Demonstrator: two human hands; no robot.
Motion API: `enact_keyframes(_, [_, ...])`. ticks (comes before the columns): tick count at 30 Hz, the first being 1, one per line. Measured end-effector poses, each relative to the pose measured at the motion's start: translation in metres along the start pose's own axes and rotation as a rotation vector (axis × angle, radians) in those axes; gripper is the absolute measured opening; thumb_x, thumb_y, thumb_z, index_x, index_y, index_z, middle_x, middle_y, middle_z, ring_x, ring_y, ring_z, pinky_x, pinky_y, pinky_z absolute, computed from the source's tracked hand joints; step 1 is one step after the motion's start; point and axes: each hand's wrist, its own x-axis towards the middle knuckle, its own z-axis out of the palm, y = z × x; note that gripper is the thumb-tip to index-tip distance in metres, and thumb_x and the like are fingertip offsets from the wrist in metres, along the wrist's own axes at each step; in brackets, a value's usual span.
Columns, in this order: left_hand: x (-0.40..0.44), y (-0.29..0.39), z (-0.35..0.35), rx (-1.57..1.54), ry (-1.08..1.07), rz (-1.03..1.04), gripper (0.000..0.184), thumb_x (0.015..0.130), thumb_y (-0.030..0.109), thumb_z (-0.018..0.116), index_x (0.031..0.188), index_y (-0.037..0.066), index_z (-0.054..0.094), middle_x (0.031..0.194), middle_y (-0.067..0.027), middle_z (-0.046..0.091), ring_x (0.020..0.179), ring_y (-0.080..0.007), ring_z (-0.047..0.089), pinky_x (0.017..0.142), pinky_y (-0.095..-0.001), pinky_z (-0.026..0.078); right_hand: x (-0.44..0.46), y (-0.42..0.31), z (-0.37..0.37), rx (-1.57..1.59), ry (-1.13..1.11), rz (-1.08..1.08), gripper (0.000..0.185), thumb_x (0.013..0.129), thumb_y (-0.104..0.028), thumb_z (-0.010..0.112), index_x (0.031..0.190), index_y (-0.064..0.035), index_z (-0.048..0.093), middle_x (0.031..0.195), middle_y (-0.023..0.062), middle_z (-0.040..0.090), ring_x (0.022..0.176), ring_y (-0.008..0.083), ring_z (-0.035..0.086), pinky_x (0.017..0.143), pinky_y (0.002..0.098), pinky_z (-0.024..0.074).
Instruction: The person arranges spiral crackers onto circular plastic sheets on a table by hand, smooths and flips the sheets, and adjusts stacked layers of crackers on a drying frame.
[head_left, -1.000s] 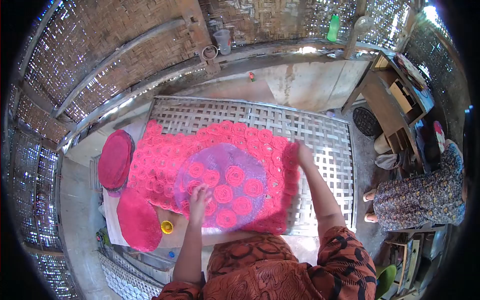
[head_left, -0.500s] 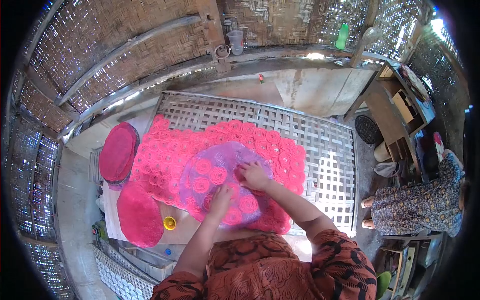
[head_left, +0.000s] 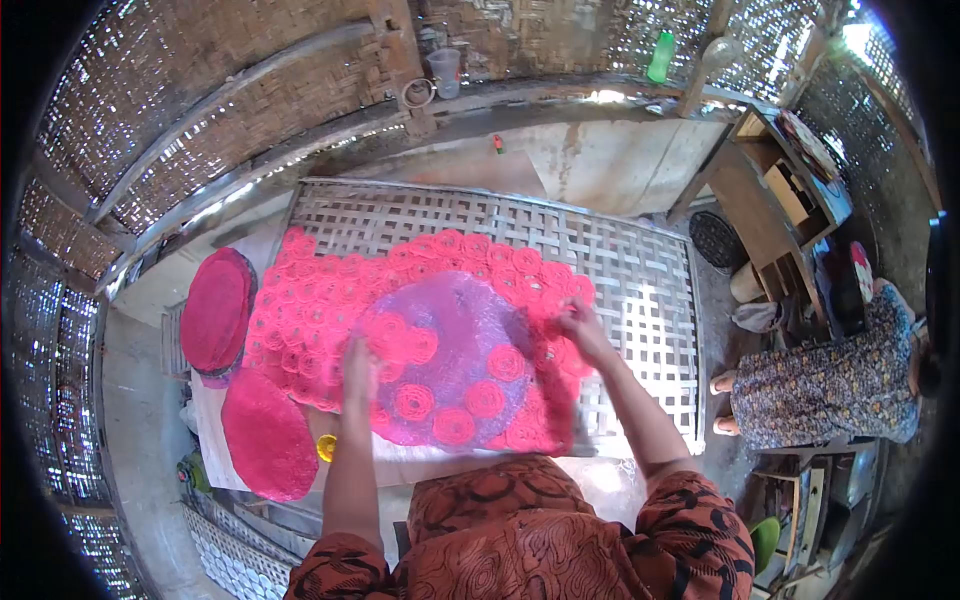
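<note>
A round purple mesh sheet (head_left: 455, 310) lies on a wide spread of pink coiled rosettes (head_left: 310, 320) on the woven bamboo table (head_left: 650, 270). Several rosettes (head_left: 485, 398) rest on the purple sheet's lower and left parts. My left hand (head_left: 362, 370), blurred, is over the sheet's left edge beside some rosettes; what it holds cannot be made out. Over the pink rosettes to the right of the sheet is my right hand (head_left: 580, 325), its fingers bent together; anything between them is too small to tell.
Red round pieces (head_left: 218, 310) are stacked at the left, near a flat red oval (head_left: 268, 435) and a yellow cup (head_left: 327, 447). Another person (head_left: 820, 385) is at the right, by a wooden cabinet (head_left: 765, 200). A green bottle (head_left: 661, 57) hangs at the back wall.
My hands came together over the purple sheet, then moved apart, left hand to the left and right hand to the right. The rosettes on the sheet's upper middle are no longer there.
</note>
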Motion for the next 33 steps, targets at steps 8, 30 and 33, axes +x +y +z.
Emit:
enact_keyframes(8, [-0.068, 0.012, 0.089, -0.033, -0.231, -0.072, 0.032, 0.093, 0.022, 0.047, 0.121, 0.006, 0.043, 0.113, -0.0105, 0.057, 0.101, -0.0225, 0.059, 0.082, -0.0404, 0.051, -0.164, 0.0, -0.061, -0.643, 0.132, 0.206, 0.053, 0.081, 0.002, 0.058, 0.129, -0.011, 0.039, 0.085, 0.0097, 0.065, 0.08, 0.0155, 0.063, 0.068, 0.0276, 0.0501])
enact_keyframes(30, [-0.159, -0.117, 0.213, 0.522, -0.687, -0.02, 0.032, 0.096, 0.017, 0.049, 0.125, 0.007, 0.043, 0.119, -0.0098, 0.054, 0.097, -0.0178, 0.059, 0.08, -0.0312, 0.051, -0.165, 0.024, -0.076, -0.54, 0.168, -0.023, 0.034, 0.084, 0.007, 0.056, 0.117, -0.001, 0.052, 0.095, 0.0071, 0.065, 0.088, 0.0125, 0.062, 0.074, 0.026, 0.0509])
enact_keyframes(33, [-0.151, -0.096, 0.181, 0.453, -0.536, -0.055, 0.032, 0.092, 0.012, 0.052, 0.123, 0.006, 0.045, 0.115, -0.0073, 0.056, 0.093, -0.014, 0.058, 0.075, -0.0282, 0.051, -0.161, 0.035, -0.082, -0.492, 0.114, 0.049, 0.037, 0.083, 0.008, 0.053, 0.119, -0.0008, 0.051, 0.096, 0.0094, 0.065, 0.089, 0.0144, 0.063, 0.074, 0.0271, 0.0509])
